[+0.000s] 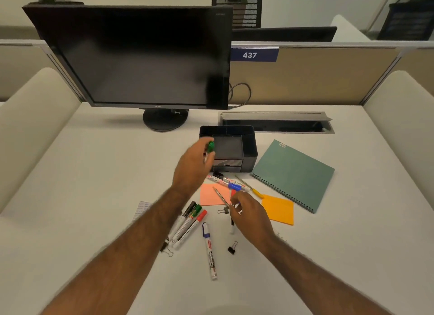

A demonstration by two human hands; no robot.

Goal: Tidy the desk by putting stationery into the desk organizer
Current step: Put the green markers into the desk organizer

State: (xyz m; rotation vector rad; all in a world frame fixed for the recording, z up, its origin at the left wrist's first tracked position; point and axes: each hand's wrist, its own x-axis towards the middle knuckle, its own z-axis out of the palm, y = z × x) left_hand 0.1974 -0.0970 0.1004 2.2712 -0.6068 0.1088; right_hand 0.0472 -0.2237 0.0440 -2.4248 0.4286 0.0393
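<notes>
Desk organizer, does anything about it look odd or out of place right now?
Nothing odd: the organizer stands upright and looks empty. The left hand holds a green marker at its edge.

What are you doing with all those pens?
A person is tidying a desk. The left hand holds a green-capped marker beside the black organizer, which looks empty from here. The right hand reaches down among the markers, binder clips and sticky notes lying on the desk.
</notes>
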